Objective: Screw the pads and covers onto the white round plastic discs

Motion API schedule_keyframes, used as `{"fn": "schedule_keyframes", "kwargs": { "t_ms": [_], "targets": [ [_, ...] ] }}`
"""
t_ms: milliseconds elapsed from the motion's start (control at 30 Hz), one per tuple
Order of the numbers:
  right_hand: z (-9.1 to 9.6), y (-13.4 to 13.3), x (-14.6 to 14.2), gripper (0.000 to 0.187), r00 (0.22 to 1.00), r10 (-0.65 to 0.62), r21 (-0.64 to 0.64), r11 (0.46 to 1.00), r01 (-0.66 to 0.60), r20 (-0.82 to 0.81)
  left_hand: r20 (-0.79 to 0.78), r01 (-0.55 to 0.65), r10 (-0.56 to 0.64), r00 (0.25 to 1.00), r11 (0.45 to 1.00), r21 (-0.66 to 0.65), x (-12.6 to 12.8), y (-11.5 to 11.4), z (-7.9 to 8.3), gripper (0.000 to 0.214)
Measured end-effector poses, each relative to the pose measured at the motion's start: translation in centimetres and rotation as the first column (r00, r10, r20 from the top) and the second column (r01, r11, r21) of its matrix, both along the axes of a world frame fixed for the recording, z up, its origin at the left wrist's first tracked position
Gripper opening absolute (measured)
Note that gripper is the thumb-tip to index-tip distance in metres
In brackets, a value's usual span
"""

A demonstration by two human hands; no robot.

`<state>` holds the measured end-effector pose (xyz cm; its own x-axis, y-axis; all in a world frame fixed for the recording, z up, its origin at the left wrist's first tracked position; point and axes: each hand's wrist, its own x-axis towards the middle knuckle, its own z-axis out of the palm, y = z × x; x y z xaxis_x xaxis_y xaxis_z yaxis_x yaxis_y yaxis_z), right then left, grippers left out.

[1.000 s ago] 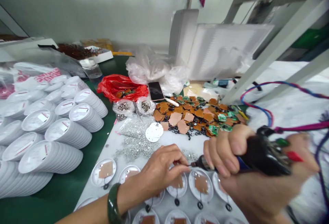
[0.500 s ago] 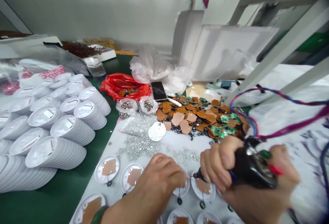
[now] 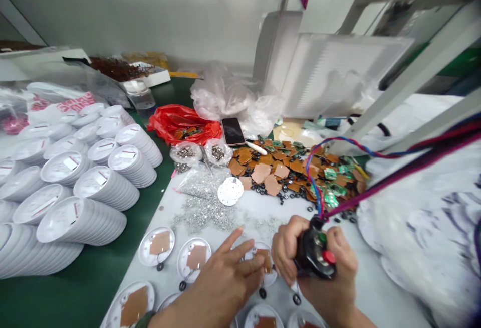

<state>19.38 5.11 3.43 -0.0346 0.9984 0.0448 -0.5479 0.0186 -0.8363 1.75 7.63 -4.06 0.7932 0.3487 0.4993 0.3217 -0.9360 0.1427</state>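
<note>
My right hand is wrapped round a black electric screwdriver with a green and a red button. Its tip is hidden behind my fingers, so I cannot tell what it touches. Fingers spread, my left hand reaches over a white round cover that carries a brown circuit board. Its fingertips lie at the board's edge; contact is unclear. A small black ring hangs on a wire from that cover. Similar covers with boards, such as one cover at left, stand in rows around my hands.
Stacks of white covers fill the left side. Behind my hands lie loose small metal parts, two plain white discs and a heap of circuit boards. A red bag and a phone sit farther back. Twisted cables run rightward from the screwdriver.
My right hand has swung left with the screwdriver, which now stands more upright. The fingers of my left hand have spread out from a bunched grip.
</note>
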Motion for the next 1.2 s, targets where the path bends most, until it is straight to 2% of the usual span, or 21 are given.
{"fn": "schedule_keyframes", "kwargs": {
  "t_ms": [200, 300, 367, 500, 567, 800, 900, 1033, 1100, 1200],
  "targets": [
    [-1.0, -0.4, -0.3, 0.058, 0.999, 0.046, 0.059, 0.997, -0.048, 0.029, 0.104, -0.030, 0.027, 0.994, 0.999, 0.030, 0.4, -0.3, 0.0, 0.022],
    [-0.8, -0.5, 0.3, 0.059, 0.998, 0.060, 0.036, 0.998, -0.061, 0.017, 0.080, -0.029, 0.025, 0.997, 0.999, 0.041, 0.4, -0.3, -0.5, 0.016],
    [0.1, -0.4, 1.0, 0.060, 1.000, 0.006, 0.050, 0.999, -0.006, 0.005, 0.054, -0.026, 0.023, 0.998, 0.998, 0.049, 0.3, -0.3, -0.9, 0.010],
    [2.6, 0.7, 2.2, 0.061, 0.976, -0.218, 0.104, 0.970, 0.218, -0.013, 0.012, -0.003, 0.003, 1.000, 0.998, 0.056, 0.1, -0.4, -1.3, 0.007],
    [2.9, 1.6, 2.3, 0.058, 0.959, -0.284, 0.113, 0.953, 0.282, -0.002, 0.003, -0.007, 0.007, 1.000, 0.999, 0.045, 0.1, -0.5, -1.1, 0.008],
    [0.9, 2.9, 1.4, 0.055, 0.963, -0.246, 0.056, 0.969, 0.241, 0.107, 0.041, -0.031, 0.032, 0.999, 0.999, -0.033, 0.1, -0.6, -0.4, 0.015],
    [1.1, 2.7, 1.9, 0.054, 0.954, -0.282, 0.058, 0.959, 0.278, 0.105, 0.071, -0.015, 0.022, 0.997, 0.995, -0.102, 0.2, -0.3, -0.2, 0.014],
    [1.1, 3.0, 2.5, 0.052, 0.933, -0.346, 0.040, 0.938, 0.344, 0.102, 0.065, -0.010, 0.031, 0.997, 0.950, -0.312, 0.3, 0.3, 0.7, 0.012],
    [1.0, 3.2, 2.4, 0.053, 0.935, -0.342, 0.037, 0.940, 0.340, 0.093, 0.054, -0.048, 0.076, 0.996, 0.916, -0.399, 0.6, 0.5, 1.3, 0.017],
    [1.4, 3.1, 2.0, 0.055, 0.949, -0.308, 0.057, 0.951, 0.305, 0.070, 0.035, -0.123, 0.155, 0.987, 0.885, -0.448, 1.3, 0.8, 2.3, 0.016]
  ]
}}
